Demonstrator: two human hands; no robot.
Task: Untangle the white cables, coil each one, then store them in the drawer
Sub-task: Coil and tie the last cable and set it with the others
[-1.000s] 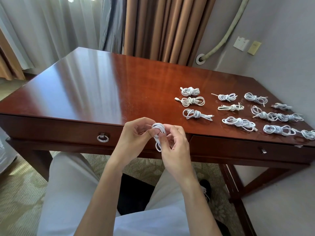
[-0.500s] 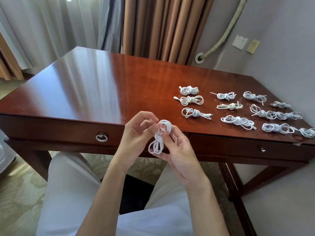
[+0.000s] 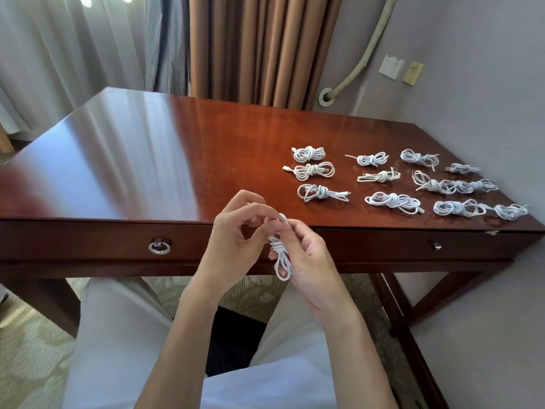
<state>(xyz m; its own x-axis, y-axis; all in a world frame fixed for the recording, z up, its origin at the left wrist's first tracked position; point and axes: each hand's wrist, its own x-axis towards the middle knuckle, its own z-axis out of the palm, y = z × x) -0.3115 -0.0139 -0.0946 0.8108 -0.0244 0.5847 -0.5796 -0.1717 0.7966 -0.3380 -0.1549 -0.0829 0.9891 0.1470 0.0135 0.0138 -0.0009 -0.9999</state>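
room: glossy red-brown desk [image 3: 165, 160] against a grey wall, curtains [image 3: 250, 45] behind it, carpet under it.
landmark: using the desk's front edge for every position below.
held cable [image 3: 280, 252]: just in front of that edge, about mid-desk, hanging below the top, already looped and wrapped at the waist.
left hand [image 3: 233, 231]: fingers curled, fingertips pinching at the top of the bundle.
right hand [image 3: 306, 255]: thumb and fingers curled round the bundle from the other side, holding it.
finished coils [image 3: 392, 178]: roughly 12 wrapped bundles on the top, behind the edge, toward the right end.
how i'd do it: keep the right hand's grip on the loops, let the left tuck the tail snug, or it'll probably spring loose.
left drawer [image 3: 88, 240]: under the edge, ring pull [image 3: 159, 247], closed, contents not visible.
right drawer [image 3: 413, 246]: under the edge, small knob [image 3: 436, 245], also closed. nothing stored yet from what i can see.
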